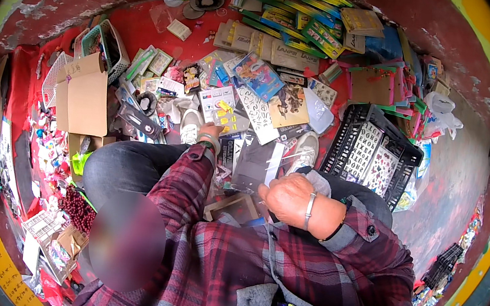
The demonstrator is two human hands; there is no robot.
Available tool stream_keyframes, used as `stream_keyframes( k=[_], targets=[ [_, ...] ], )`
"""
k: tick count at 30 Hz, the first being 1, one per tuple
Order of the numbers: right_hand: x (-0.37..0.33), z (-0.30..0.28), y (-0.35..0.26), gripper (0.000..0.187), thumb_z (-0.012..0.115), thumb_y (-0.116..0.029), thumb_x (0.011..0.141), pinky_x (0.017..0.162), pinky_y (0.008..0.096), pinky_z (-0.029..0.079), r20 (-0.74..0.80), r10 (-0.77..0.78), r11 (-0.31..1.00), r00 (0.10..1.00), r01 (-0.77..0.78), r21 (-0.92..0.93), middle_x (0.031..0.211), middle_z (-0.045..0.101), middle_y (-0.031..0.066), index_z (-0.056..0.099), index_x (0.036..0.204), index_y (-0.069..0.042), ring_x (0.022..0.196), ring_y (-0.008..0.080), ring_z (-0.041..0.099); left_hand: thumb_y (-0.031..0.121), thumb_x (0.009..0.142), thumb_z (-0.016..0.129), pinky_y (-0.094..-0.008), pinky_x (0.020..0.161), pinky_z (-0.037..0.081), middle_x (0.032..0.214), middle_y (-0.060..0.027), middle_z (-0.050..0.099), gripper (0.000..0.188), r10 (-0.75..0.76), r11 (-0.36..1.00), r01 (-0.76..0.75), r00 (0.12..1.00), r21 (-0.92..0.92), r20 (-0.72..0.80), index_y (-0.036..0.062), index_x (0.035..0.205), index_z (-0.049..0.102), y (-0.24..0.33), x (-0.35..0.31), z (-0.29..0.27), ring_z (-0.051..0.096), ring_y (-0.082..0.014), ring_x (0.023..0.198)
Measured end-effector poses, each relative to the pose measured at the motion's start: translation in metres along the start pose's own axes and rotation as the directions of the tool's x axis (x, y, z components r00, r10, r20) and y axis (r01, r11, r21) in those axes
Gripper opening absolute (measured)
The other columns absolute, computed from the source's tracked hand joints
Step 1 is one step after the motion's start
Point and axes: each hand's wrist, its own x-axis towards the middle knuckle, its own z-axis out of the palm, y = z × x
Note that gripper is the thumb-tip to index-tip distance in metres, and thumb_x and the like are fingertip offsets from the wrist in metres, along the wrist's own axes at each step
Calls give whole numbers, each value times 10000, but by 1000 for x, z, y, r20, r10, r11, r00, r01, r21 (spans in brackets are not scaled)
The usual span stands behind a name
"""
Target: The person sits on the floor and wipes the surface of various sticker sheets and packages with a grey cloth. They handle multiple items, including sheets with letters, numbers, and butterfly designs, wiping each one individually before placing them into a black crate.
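My left hand reaches down between my shoes, fingers curled at the lower edge of a white pack with yellow pieces on it. The sleeve and wrist partly cover it, so what it grips is unclear. My right hand, wearing a bracelet, is closed in front of my belly, its fingertips hidden beneath it. Beside it lies a dark grey flat piece with a white strip. Past the left hand lie a sheet of black letters, a colourful picture pack and a tan picture card.
A black plastic crate of sticker sheets stands right, near pink-edged boards. Green and yellow boxes pile up at the back. An open cardboard box and a mesh basket stand left, with loose litter around. A wooden frame lies below me.
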Motion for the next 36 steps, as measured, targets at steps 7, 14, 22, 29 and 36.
stream_keyframes(
  k=[7, 14, 22, 29, 36],
  targets=[
    [-2, 6, 3, 135, 562, -135, 741, 534, 425, 468, -40, -27, 1000, 999, 27, -5, 643, 576, 139, 548, 821, -26, 609, 319, 611, 199, 768, 672, -340, 683, 489, 790, -121, 643, 270, 201, 980, -199, 974, -21, 108, 30, 968, 606, 47, -47, -18, 630, -240, 762],
    [-2, 0, -1, 134, 567, -125, 700, 603, 417, 504, 35, 33, 999, 999, -33, -12, 715, 644, 154, 590, 795, -33, 704, 311, 650, 96, 725, 679, -342, 592, 474, 725, -116, 582, 308, 423, 849, -455, 890, -270, -172, 52, 958, 482, 90, -76, -26, 586, -209, 637],
    [-7, -9, -13, 146, 557, -134, 731, 589, 412, 499, 40, -21, 999, 999, 23, -41, 727, 652, 133, 612, 825, -37, 710, 297, 654, 70, 768, 626, -350, 787, 491, 1000, -208, 648, 384, 680, 725, -679, 677, 119, -281, -13, 1138, 570, 179, -110, -111, 645, -302, 903],
    [-11, -5, -17, 132, 566, -122, 713, 555, 406, 493, -21, -69, 998, 997, 69, -9, 660, 617, 138, 563, 796, -20, 656, 309, 641, 52, 786, 626, -275, 644, 493, 861, -90, 660, 299, 699, 637, -686, 707, -352, -112, -46, 1068, 609, 258, -144, -100, 617, -149, 727],
    [-10, -7, -14, 67, 638, -144, 658, 582, 362, 505, -10, -32, 998, 999, 32, 47, 686, 654, 76, 670, 694, -98, 685, 252, 657, 114, 860, 555, -320, 648, 466, 908, -59, 577, 212, 783, 553, -447, 567, -703, 256, 29, 1053, 574, 408, -164, -6, 551, -167, 771]
  ],
)
